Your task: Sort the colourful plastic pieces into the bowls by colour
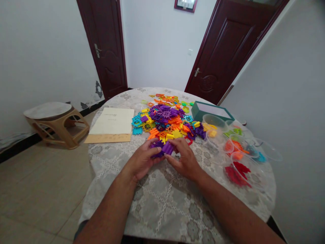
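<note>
My left hand (144, 156) is closed on a dark purple toothed building piece (157, 148), thumb across its top. In the fingertips of my right hand (185, 159) is a lighter purple ribbed building piece (167, 148), right against the dark one. Whether the two pieces are joined I cannot tell. Just beyond my fingers rises a mixed pile of plastic building pieces (166, 114), with purple on top and orange, yellow and blue around it.
Clear plastic tubs with red pieces (237, 174), orange pieces (235, 149) and others stand at the right. Behind them is a green box (200, 113). Cream paper sheets (111, 121) lie at the left on the round table (162, 210). A stool (56, 123) stands beyond the table's left edge.
</note>
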{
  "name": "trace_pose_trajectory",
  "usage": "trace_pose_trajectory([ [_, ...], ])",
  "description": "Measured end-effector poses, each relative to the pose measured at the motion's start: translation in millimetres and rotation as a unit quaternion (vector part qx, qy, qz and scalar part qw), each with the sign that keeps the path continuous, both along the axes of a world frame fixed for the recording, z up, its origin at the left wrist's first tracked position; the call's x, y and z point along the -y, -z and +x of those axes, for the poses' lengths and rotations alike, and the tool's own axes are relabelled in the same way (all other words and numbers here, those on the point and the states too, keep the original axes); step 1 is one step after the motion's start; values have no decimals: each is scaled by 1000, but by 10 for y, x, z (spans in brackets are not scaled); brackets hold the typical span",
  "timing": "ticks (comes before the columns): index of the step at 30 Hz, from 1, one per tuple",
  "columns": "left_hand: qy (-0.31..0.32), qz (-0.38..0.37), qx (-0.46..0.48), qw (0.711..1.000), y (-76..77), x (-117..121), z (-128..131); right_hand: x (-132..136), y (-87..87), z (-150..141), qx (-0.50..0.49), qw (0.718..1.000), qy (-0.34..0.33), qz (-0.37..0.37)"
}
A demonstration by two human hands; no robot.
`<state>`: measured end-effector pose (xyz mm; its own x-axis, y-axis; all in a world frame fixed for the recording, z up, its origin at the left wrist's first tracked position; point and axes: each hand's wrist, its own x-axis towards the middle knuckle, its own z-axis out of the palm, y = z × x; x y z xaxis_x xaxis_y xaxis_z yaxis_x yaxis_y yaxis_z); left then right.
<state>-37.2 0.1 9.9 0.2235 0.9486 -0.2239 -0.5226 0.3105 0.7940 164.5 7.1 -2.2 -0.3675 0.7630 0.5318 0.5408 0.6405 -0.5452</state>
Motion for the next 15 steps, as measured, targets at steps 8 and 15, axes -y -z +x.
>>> trace_pose_trajectory([
  [8,20,53,-162,985,4,-17,15,-41,131,-124,36,999,-35,-18],
  [15,4,55,-221,974,31,-103,-1,-54,94,-113,-59,996,-26,-65],
])
